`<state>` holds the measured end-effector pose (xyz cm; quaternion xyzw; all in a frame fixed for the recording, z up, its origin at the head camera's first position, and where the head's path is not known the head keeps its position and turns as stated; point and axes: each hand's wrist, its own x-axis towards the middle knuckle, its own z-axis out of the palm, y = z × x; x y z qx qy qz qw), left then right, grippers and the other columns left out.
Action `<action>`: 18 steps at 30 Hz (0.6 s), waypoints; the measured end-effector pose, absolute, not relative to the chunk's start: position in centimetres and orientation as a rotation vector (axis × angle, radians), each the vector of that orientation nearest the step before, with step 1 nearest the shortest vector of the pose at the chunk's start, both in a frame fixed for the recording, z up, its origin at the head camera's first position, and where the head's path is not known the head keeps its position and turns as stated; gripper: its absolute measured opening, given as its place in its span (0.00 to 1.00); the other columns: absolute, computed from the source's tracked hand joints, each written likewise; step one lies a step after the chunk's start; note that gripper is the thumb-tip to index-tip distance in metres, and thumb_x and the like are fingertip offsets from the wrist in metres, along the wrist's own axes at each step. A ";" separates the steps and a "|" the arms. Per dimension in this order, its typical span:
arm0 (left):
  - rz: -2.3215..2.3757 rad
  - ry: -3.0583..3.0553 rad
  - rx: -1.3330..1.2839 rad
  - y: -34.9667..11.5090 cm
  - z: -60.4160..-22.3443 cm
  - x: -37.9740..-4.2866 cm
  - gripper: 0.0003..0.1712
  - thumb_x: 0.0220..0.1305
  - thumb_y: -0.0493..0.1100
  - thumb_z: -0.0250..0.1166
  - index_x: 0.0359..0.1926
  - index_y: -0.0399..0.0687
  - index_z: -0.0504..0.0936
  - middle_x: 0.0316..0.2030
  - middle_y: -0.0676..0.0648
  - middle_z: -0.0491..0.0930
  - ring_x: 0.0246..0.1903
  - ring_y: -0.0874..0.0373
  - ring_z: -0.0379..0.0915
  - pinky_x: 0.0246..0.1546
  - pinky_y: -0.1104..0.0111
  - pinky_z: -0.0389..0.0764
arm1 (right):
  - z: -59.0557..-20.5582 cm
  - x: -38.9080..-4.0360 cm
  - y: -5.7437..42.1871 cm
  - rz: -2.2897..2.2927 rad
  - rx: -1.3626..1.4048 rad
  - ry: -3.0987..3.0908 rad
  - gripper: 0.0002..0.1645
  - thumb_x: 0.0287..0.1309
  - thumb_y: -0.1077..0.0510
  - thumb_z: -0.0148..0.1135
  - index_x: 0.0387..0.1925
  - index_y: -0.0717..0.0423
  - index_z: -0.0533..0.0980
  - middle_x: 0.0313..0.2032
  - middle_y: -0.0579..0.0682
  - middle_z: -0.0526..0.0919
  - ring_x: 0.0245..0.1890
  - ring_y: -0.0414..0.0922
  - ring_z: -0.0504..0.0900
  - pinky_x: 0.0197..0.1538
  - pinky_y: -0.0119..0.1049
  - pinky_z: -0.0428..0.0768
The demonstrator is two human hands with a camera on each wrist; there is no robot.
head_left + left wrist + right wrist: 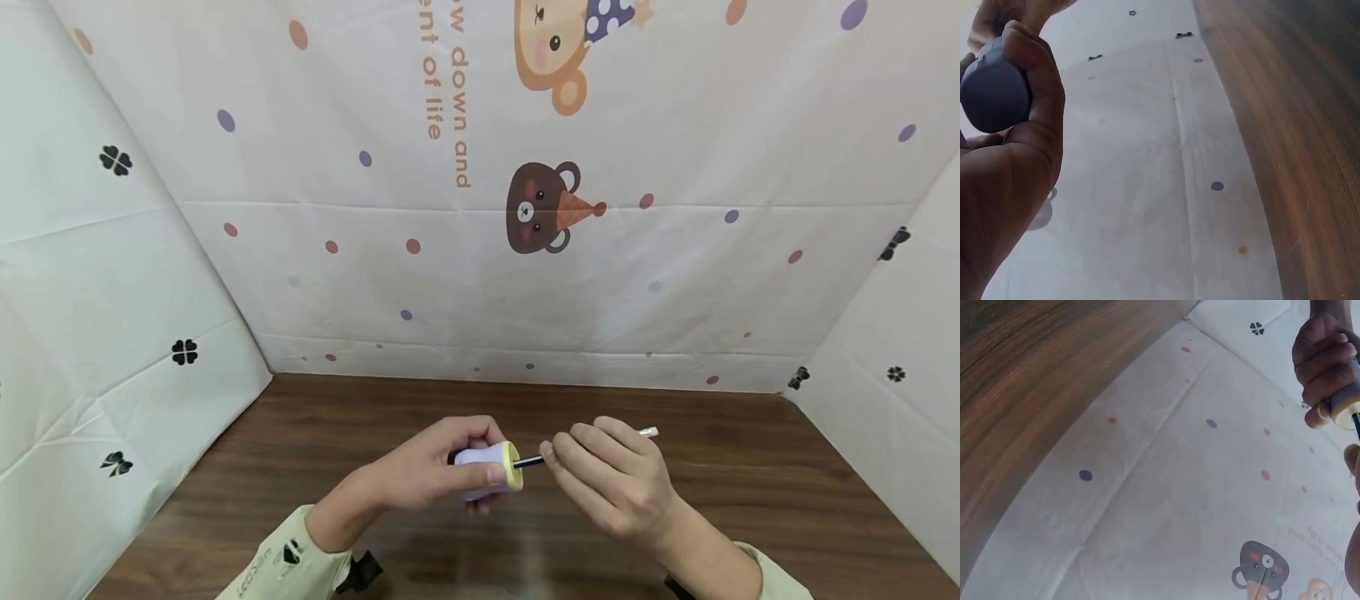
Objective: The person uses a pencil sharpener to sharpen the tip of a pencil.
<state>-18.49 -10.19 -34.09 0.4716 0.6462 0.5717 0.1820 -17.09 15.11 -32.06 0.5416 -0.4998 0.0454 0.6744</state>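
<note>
In the head view my left hand [420, 471] grips a small lavender pencil sharpener [477, 456] with a yellow front, thumb along its near side. A dark pencil [530, 461] has one end in the hole of that yellow front. My right hand [618, 479] holds the pencil with curled fingers, and its pale far end sticks out beyond the knuckles. Seen from the left wrist, the sharpener's rounded dark base [996, 97] faces the camera. The yellow front [1344, 412] shows at the right edge of the right wrist view, with the pencil tip inside hidden.
Both hands are raised over a dark wood-grain table [360, 408]. A white printed sheet [450, 283] with dots and bear faces stands along the back. White side sheets [90, 275] with black clover prints close off the left and right.
</note>
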 end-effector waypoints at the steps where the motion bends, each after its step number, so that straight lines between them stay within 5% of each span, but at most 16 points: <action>1: 1.615 1.806 1.323 -10.2 -34.0 -18.4 0.08 0.79 0.38 0.62 0.48 0.36 0.74 0.33 0.42 0.85 0.24 0.43 0.81 0.25 0.61 0.86 | -32.0 -17.1 15.1 0.098 1.233 -1.110 0.14 0.68 0.73 0.64 0.25 0.62 0.84 0.25 0.51 0.84 0.22 0.47 0.77 0.26 0.37 0.75; 11: 1.267 2.454 1.478 -10.4 -33.6 -17.7 0.16 0.73 0.53 0.71 0.51 0.54 0.76 0.35 0.58 0.83 0.29 0.68 0.78 0.29 0.73 0.83 | -32.9 -16.1 15.6 0.108 1.253 -1.487 0.17 0.74 0.73 0.52 0.30 0.64 0.82 0.28 0.48 0.79 0.20 0.38 0.69 0.20 0.22 0.69; 18: 0.627 2.912 1.792 -9.9 -33.7 -17.6 0.26 0.66 0.54 0.76 0.57 0.49 0.76 0.45 0.57 0.80 0.41 0.65 0.76 0.45 0.74 0.79 | -35.2 -15.5 15.9 0.750 1.225 -2.273 0.18 0.78 0.58 0.59 0.26 0.49 0.77 0.22 0.36 0.70 0.18 0.28 0.63 0.20 0.22 0.66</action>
